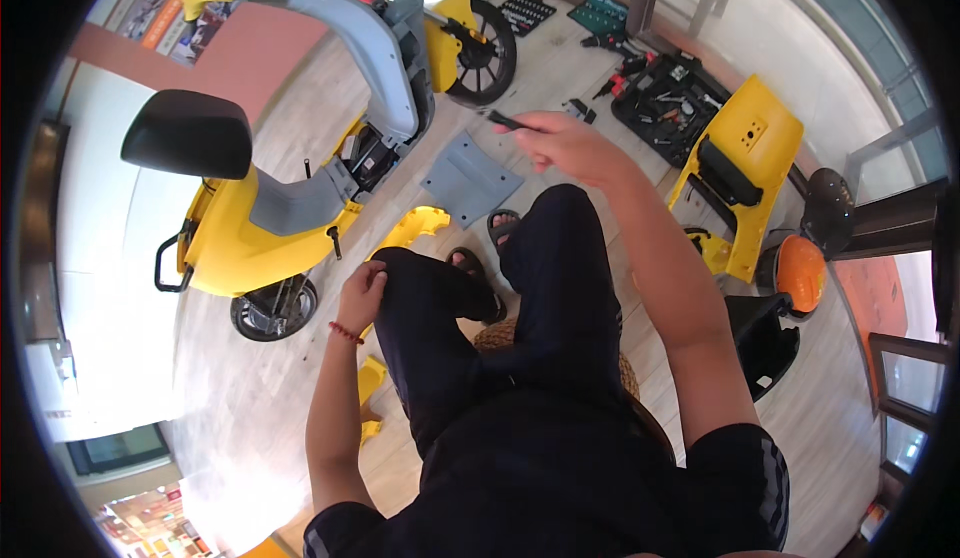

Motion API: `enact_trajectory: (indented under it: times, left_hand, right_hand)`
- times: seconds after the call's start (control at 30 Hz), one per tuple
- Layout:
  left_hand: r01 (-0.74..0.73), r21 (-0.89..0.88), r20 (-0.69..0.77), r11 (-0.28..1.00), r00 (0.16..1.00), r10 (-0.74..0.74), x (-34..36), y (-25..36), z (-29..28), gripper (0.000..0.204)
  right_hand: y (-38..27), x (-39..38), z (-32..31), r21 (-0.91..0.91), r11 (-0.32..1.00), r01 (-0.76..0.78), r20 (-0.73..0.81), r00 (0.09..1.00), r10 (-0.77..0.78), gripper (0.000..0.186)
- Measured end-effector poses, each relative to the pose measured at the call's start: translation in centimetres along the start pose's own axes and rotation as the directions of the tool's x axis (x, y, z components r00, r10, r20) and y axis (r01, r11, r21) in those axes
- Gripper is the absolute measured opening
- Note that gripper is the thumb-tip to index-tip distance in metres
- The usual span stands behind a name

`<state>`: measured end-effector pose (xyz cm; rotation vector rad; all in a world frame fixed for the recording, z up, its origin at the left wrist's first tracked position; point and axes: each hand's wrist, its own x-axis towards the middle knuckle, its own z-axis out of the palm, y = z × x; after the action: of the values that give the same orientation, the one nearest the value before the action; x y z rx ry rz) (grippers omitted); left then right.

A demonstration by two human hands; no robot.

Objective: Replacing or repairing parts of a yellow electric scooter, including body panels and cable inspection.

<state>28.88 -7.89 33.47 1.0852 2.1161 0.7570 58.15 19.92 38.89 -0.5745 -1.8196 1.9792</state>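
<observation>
My right hand [560, 143] is stretched out ahead above the floor, its fingers closed around a black-handled screwdriver [508, 120] whose short, thin tip points left. Below and left of it, a grey plastic panel [470, 180] with small holes lies on the floor. My left hand [362, 296] rests against my left knee, fingers loosely bent, and holds nothing that I can see. To the left stands a yellow and grey scooter [270, 220] with a black seat [188, 135], its middle part opened up and dark parts showing inside.
A black tool case [668, 108] lies open at the far right, near a red and black power drill [615, 48] and a socket set [527, 14]. Yellow body panels [750, 158] lean on the right, beside an orange-lined helmet [800, 273] and a black plastic shell [762, 343]. A yellow trim piece [412, 226] lies by my feet.
</observation>
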Motion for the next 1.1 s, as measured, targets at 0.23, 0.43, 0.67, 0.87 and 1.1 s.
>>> enact_trajectory:
  times: [0.23,0.43,0.67,0.87,1.1]
  left_hand:
    - [-0.232,0.404,-0.075,0.885,0.956,0.285,2.2,0.5,2.4,0.026]
    - [-0.177,0.502,-0.067,0.846,0.968,0.243,5.2,1.3,3.7,0.027]
    - [-0.175,-0.248,0.144,0.953,0.966,0.214,13.9,5.8,7.6,0.026]
    - [0.229,-0.726,0.400,0.649,0.907,0.128,26.9,10.5,11.2,0.028]
    - [0.161,-0.933,0.268,0.321,0.907,0.324,43.6,12.5,15.8,0.034]
  right_hand:
    - [-5.4,-5.4,0.5,0.064,0.990,-0.128,-0.183,0.973,0.138,0.029]
    - [-5.1,-4.0,1.9,0.084,0.991,-0.103,-0.337,0.933,0.125,0.026]
    - [-0.5,2.2,1.0,0.227,0.955,-0.193,-0.272,0.929,0.252,0.026]
    - [4.8,12.6,-8.3,0.021,0.939,-0.342,-0.175,0.924,0.341,0.026]
    - [14.8,27.1,-15.6,0.020,0.958,-0.286,-0.181,0.941,0.285,0.028]
